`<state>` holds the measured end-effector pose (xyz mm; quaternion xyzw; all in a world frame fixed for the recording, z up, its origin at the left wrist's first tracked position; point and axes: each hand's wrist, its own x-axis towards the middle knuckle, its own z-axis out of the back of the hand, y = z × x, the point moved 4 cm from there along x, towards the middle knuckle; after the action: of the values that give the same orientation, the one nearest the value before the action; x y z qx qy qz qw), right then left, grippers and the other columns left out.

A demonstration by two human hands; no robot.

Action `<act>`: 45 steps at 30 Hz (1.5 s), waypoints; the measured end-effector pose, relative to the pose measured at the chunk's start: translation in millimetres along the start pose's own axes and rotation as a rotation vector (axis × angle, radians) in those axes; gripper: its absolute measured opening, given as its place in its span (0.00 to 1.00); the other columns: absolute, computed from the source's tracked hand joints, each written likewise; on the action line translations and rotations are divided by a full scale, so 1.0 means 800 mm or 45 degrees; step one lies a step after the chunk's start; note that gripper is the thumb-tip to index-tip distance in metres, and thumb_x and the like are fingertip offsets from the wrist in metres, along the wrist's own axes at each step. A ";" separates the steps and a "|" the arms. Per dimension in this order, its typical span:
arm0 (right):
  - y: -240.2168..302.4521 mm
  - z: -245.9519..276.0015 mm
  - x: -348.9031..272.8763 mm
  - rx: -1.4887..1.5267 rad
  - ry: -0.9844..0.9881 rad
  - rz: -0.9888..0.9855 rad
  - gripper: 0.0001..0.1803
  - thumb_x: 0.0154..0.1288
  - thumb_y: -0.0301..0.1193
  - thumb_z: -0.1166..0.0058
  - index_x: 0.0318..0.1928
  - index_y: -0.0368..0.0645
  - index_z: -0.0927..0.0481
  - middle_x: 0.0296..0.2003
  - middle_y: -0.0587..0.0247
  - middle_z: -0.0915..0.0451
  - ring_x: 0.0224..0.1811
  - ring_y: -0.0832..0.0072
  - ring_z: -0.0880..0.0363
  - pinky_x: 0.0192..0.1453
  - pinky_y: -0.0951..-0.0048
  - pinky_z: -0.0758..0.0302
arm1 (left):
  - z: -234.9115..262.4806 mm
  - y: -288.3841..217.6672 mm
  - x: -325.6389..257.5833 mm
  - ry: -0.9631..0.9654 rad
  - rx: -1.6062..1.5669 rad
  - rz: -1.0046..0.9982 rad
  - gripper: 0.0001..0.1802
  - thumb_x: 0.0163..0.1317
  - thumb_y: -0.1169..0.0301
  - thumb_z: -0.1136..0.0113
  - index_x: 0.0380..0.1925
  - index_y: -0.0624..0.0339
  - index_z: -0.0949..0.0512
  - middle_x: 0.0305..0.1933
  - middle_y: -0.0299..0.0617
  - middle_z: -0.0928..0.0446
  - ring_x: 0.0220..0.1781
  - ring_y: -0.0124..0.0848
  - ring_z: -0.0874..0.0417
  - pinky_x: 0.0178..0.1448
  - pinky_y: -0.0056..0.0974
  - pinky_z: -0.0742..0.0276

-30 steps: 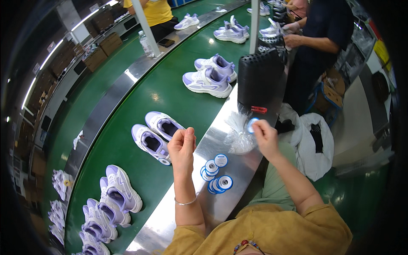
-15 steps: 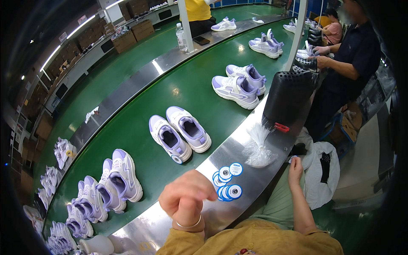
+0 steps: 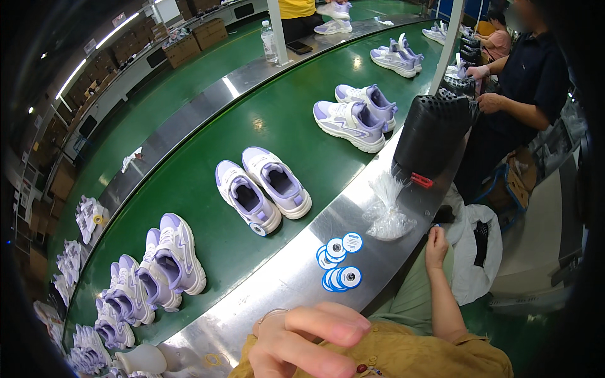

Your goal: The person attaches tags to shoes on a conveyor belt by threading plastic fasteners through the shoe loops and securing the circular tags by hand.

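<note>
Close in front of my body, my left hand (image 3: 309, 340) is raised with its fingers stretched and apart, holding nothing. My right hand (image 3: 436, 249) is closed in a pinch over my right thigh; a small pale bluish bit shows at its fingertips, too small to name. Between the hands, round blue-and-white tags (image 3: 350, 278) lie in overlapping piles on the metal ledge (image 3: 277, 268). Beyond them, a pair of white-and-lilac sneakers (image 3: 277, 183) stands on the green conveyor belt (image 3: 208, 157). One of the pair has a round tag (image 3: 257, 229) at its heel.
A bundle of clear plastic strands (image 3: 386, 214), a red clip-like item (image 3: 421, 181) and a black perforated container (image 3: 432, 132) sit along the ledge. More sneakers (image 3: 176, 255) line the belt. A bottle (image 3: 269, 43) stands opposite. A co-worker (image 3: 529, 82) works at right.
My left hand has drawn back from beside the tags toward my body, its fingers now spread. My right hand stays pinched over my thigh. Across the belt, a person has lifted a sneaker.
</note>
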<state>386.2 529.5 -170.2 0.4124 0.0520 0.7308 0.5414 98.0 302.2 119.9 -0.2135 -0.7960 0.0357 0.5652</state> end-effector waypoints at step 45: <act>-0.079 0.016 0.101 0.002 0.040 0.025 0.04 0.63 0.26 0.53 0.31 0.40 0.28 0.26 0.52 0.26 0.27 0.54 0.27 0.31 0.59 0.32 | -0.080 0.154 0.034 0.213 -0.082 0.035 0.22 0.62 0.52 0.48 0.57 0.28 0.31 0.58 0.64 0.37 0.55 0.63 0.34 0.48 0.53 0.24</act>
<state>435.9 617.6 -150.6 0.4016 0.0570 0.7424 0.5332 186.6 412.6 130.2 -0.2448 -0.7437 -0.0004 0.6220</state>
